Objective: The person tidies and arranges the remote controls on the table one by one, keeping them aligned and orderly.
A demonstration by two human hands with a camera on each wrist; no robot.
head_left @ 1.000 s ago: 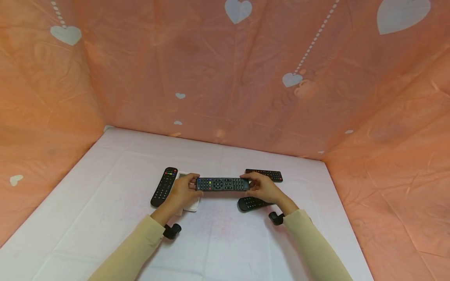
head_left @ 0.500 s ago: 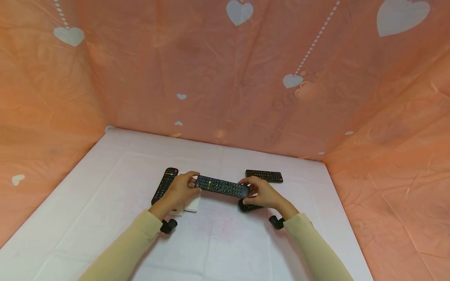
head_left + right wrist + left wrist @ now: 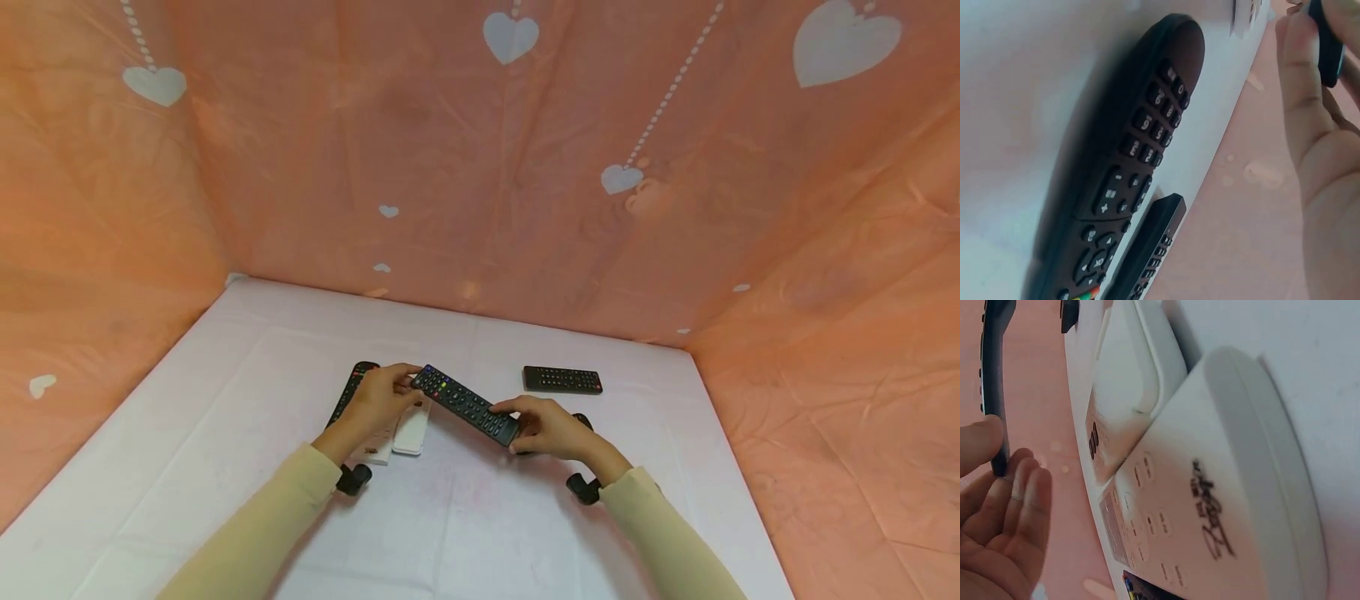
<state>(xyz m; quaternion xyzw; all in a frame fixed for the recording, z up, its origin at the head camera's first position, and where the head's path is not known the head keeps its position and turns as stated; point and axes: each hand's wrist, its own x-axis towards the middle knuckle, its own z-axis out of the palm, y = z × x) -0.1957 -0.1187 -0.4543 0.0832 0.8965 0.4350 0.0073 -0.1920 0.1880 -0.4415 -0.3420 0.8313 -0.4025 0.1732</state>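
Observation:
A long black remote control (image 3: 467, 405) is held up over the white table, slanting down from left to right in the head view. My left hand (image 3: 378, 402) pinches its upper left end between thumb and fingers, as the left wrist view also shows. The lower right end is gripped by my right hand (image 3: 552, 430). Below the left hand lie a white remote with dark lettering (image 3: 1175, 500) and a second white remote (image 3: 1141, 362), side by side. Under the right hand rests a rounded black remote (image 3: 1129, 137), mostly covered in the head view.
Another black remote (image 3: 349, 393) lies left of the white ones, partly behind the left hand. A slim black remote (image 3: 562, 380) rests at the back right. Orange cloth walls (image 3: 450, 183) with white hearts stand around the table (image 3: 465, 533) on the left, back and right.
The held remote has tilted from level to a slant, its right end moving down and toward me with the right hand. The left hand has risen slightly, uncovering more of the white remotes.

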